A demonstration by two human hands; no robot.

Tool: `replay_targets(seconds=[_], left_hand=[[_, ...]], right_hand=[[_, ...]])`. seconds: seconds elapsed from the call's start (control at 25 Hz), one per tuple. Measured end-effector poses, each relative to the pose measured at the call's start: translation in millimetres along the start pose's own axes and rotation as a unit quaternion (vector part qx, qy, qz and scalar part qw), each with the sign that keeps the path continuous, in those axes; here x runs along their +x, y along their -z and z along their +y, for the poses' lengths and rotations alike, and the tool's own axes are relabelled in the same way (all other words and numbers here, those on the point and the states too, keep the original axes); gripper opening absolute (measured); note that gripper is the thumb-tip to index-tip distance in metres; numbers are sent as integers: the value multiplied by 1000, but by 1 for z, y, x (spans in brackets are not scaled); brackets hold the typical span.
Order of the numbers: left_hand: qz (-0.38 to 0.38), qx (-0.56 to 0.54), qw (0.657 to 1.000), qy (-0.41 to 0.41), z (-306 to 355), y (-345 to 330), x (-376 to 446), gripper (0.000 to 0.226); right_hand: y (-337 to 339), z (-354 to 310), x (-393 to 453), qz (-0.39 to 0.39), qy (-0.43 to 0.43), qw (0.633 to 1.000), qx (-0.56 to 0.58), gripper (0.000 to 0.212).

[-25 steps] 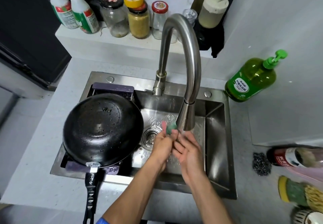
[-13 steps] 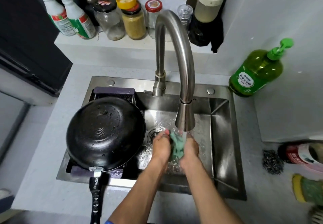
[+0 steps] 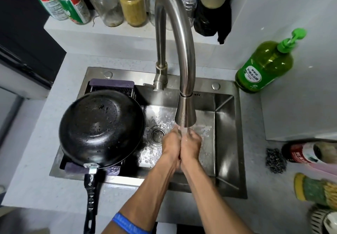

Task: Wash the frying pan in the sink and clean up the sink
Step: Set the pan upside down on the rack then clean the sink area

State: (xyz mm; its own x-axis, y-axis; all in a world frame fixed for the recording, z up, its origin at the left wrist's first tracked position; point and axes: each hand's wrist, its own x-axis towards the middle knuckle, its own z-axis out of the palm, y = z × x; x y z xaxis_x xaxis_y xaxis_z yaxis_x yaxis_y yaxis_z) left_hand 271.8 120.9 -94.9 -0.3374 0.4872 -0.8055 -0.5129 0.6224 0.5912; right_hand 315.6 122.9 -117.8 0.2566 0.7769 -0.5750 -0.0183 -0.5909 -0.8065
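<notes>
Black round frying pan (image 3: pixel 102 126) sat upturned on the rack over the steel sink (image 3: pixel 226 142), seemingly washed. Left hand (image 3: pixel 171 140) and right hand (image 3: pixel 191 142) were pressed together under running water; sink tidying remained.

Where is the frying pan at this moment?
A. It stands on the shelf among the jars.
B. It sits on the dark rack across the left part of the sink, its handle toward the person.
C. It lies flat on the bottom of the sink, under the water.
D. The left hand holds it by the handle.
B: the frying pan rests on the rack over the left side of the sink, handle pointing toward the person, away from both hands.
</notes>
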Motion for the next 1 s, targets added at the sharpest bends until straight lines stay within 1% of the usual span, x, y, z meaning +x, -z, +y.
replay_targets(seconds=[0.04, 0.08, 0.12, 0.16, 0.2, 0.24, 0.28, 0.36, 0.4, 0.44, 0.52, 0.56, 0.64, 0.76, 0.8, 0.84, 0.88, 0.92, 0.96, 1.0], left_hand=[[-19, -9, 1000, 8, 0, -1, -4, 18], [-29, 12, 1000, 2, -1, -1, -8, 23], [-20, 73, 997, -24, -1, -1, -12, 27], [-23, 79, 996, -27, -1, -1, -13, 29], [-35, 88, 995, -40, -3, 0, -10, 25], [-51, 75, 994, -55, -5, 3, -5, 20], [-56, 87, 990, -98, -8, 7, 0, 19], [-33, 128, 974, -184, -9, 13, 6, 21], [-22, 139, 967, -212, -9, 15, 6, 17], [-24, 130, 967, -219, -9, 15, 5, 16], [-16, 107, 974, -197, -7, 10, -2, 23], [-8, 102, 980, -171, -5, 7, -7, 26], [10, 65, 992, -104, -3, 5, -4, 28], [36, -38, 998, -29, -1, 2, -5, 23], [29, -57, 998, -2, -2, 2, -5, 22], [-5, -84, 996, 27, -3, 1, -8, 19], [-45, -126, 990, 52, -4, -1, -15, 18], [-80, -141, 985, 62, -5, -3, -19, 20], [-94, -113, 988, 51, -5, -5, -22, 26], [-90, -31, 995, 11, -6, -4, -19, 36]], right_hand=[[1, 0, -4, 8, -40, 999, 34, 15], [1, -2, -5, 7, -85, 995, 60, 20], [4, -8, -9, -16, -136, 987, 88, 26], [6, -15, -14, -50, -177, 978, 102, 33], [7, -23, -21, -83, -185, 976, 77, 38], [6, -28, -28, -105, -151, 983, 18, 38], [4, -30, -33, -102, -104, 988, -48, 33], [4, -33, -37, -32, -3, 987, -155, 26], [8, -29, -35, -18, 37, 985, -170, 25], [11, -30, -35, -23, 53, 985, -162, 20], [14, -29, -20, -11, 40, 989, -141, 5], [13, -27, -14, -1, 39, 989, -144, 8], [9, -19, -10, -16, 40, 991, -130, 19], [2, -9, -12, -18, -4, 997, -73, 21], [3, -7, -15, -28, -12, 997, -64, 19], [3, -5, -17, -33, -26, 998, -48, 18], [4, -8, -17, -38, -56, 998, -18, 19], [7, -10, -18, -48, -104, 993, 9, 23], [11, -13, -18, -75, -152, 985, 33, 30], [15, -20, -24, -108, -187, 975, 52, 37]])
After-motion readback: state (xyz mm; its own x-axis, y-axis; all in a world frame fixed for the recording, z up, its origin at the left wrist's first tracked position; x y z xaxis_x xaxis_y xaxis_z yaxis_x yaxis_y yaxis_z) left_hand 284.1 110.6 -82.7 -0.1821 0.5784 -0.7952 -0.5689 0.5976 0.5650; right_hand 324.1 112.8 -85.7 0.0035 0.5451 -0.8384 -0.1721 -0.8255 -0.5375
